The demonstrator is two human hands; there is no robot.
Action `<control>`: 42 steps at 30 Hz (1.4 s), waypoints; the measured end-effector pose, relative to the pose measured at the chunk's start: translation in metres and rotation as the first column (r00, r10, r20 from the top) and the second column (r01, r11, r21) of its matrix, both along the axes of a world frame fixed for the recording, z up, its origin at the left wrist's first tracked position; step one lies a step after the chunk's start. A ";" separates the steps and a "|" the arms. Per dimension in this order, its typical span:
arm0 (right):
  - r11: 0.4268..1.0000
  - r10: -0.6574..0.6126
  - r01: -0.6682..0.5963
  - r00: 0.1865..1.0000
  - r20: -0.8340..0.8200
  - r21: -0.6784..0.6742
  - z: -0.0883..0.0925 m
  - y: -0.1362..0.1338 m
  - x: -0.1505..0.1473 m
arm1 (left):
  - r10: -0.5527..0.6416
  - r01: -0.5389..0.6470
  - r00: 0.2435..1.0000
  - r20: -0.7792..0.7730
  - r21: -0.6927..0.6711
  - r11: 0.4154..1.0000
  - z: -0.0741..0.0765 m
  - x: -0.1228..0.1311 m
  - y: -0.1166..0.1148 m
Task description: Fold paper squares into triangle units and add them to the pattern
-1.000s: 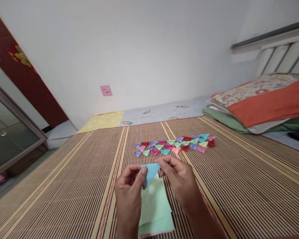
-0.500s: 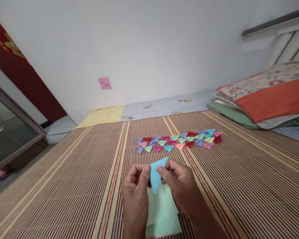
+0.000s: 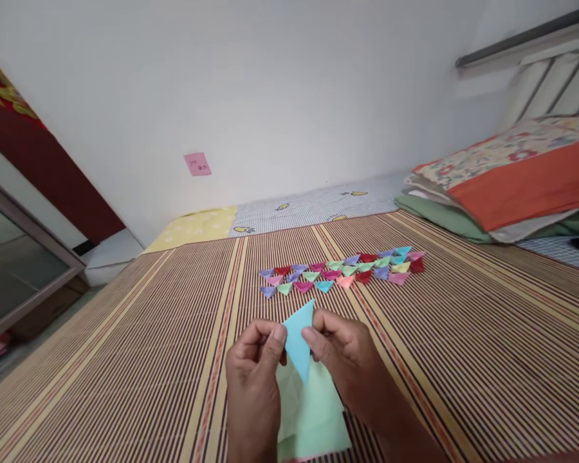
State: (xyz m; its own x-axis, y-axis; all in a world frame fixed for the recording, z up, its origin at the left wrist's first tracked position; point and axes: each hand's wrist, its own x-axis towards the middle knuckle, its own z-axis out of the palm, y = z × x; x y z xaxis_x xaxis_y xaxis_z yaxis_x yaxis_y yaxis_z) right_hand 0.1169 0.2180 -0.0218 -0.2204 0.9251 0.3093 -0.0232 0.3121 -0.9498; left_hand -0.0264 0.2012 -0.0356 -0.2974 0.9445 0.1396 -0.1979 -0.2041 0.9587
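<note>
A light-blue folded paper triangle (image 3: 298, 341) is held up between my two hands, one corner pointing up and another down. My left hand (image 3: 257, 366) pinches its left corner between thumb and finger. My right hand (image 3: 340, 350) grips the right edge the same way, thumb toward me. Below and partly behind the hands lies pale green paper (image 3: 313, 418) on the striped mat. Beyond them, several small folded paper triangles (image 3: 323, 287) in pink, red, purple, green, blue and yellow lie in rows.
The striped bamboo mat (image 3: 149, 360) covers the bed. Folded bedding with an orange and floral cover (image 3: 511, 167) is stacked at the right. A pink note (image 3: 197, 164) is stuck on the white wall. A glass-panelled frame (image 3: 24, 257) stands at the left.
The blue paper has turned in my hands, so its long edge now stands nearly upright at the right. Both hands still hold it. The view has shifted slightly.
</note>
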 end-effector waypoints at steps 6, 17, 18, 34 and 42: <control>1.000 -0.001 0.002 0.999 -0.032 0.029 -0.002 0.003 0.002 | -0.099 0.115 0.962 0.255 -0.052 0.992 0.004 0.001 0.006; 0.984 0.108 -0.136 0.969 -0.222 -0.114 -0.008 0.007 0.009 | -0.227 0.285 0.862 0.453 -0.062 0.957 0.006 0.006 0.011; 0.982 0.110 -0.143 0.964 -0.241 -0.124 -0.009 0.007 0.009 | -0.239 0.301 0.852 0.466 -0.063 0.952 0.006 0.007 0.011; 0.990 -0.081 0.083 0.997 -0.016 0.111 0.006 -0.001 0.005 | -0.203 0.220 0.946 0.253 -0.039 0.975 0.007 0.012 0.006; 0.807 -0.373 0.316 0.928 0.015 0.499 -0.009 0.001 -0.010 | -0.124 0.179 0.871 0.475 -0.071 0.981 0.011 0.033 0.006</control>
State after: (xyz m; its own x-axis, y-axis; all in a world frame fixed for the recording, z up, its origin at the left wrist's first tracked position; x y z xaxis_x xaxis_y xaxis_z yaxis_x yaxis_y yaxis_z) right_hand 0.1067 0.2185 -0.0309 0.0263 0.6871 0.7260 0.2655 0.6954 -0.6678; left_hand 0.0068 0.2077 -0.0243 -0.1541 0.9843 -0.0856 -0.6476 -0.0352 0.7612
